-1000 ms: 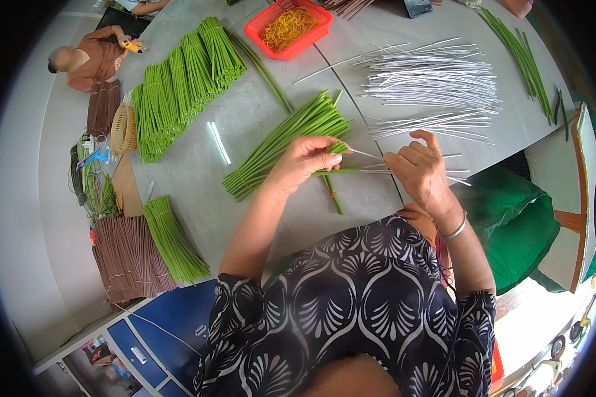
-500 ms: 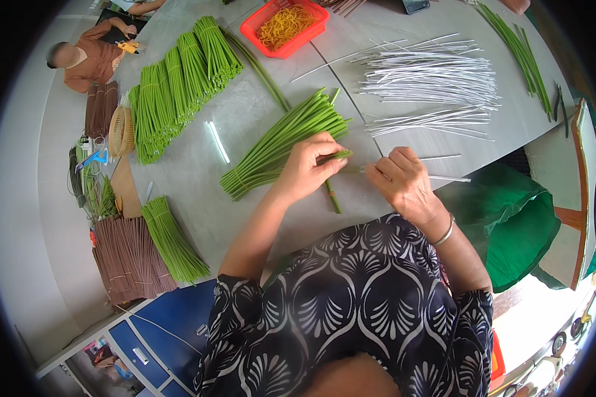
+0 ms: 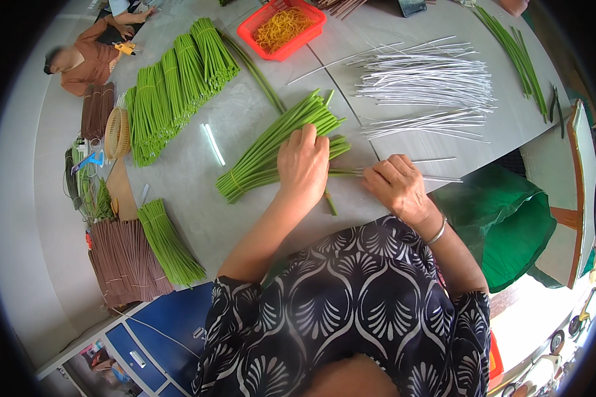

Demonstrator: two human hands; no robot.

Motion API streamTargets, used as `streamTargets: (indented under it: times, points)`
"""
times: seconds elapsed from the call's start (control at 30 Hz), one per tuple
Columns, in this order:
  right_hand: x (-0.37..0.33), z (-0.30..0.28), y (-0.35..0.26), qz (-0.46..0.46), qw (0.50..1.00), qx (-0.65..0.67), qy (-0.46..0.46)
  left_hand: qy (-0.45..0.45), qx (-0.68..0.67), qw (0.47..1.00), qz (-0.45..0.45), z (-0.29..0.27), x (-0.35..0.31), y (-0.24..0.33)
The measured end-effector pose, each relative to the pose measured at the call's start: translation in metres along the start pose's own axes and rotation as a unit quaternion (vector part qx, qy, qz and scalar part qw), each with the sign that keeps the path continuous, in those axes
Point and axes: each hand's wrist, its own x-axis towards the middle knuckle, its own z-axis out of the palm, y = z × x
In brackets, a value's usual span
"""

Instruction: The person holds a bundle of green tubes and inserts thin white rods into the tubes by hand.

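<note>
A loosely fanned bundle of green stems (image 3: 265,152), tied near its left end with a yellow band, lies in front of me. My left hand (image 3: 304,159), back upward, is closed on some stems at the bundle's near side. From under it one green stem (image 3: 342,173) runs toward my right hand (image 3: 397,188). That hand is closed on thin white wires (image 3: 440,179) that stick out to its right; a wire end meets the stem between my hands. My left fingertips are partly hidden. Under the stems lies a short green piece (image 3: 330,202) with a band.
White wires (image 3: 424,79) lie piled beyond my right hand. Tied green bundles (image 3: 179,86) and brown bundles (image 3: 127,258) stand to the left. A red basket (image 3: 281,30) holds yellow rubber bands. Pliers (image 3: 557,111) lie far right, above a green bag (image 3: 510,225). Another person sits far left.
My left hand has turned back upward and shifted slightly over the stems. The pinched green stem ends have come away from its fingertips; one stem now stretches toward my right hand.
</note>
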Motion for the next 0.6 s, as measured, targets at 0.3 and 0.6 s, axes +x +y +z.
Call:
streamTargets:
  times: [0.3,0.6]
  points:
    - [0.020,-0.042,0.028,0.087,0.988,-0.123,0.030,0.001,-0.031,0.999,0.016,-0.017,-0.007,-0.005]
    - [0.039,-0.028,0.044,0.006,0.980,-0.199,-0.014,-0.040,-0.507,0.846,-0.164,-0.036,-0.021,-0.036]
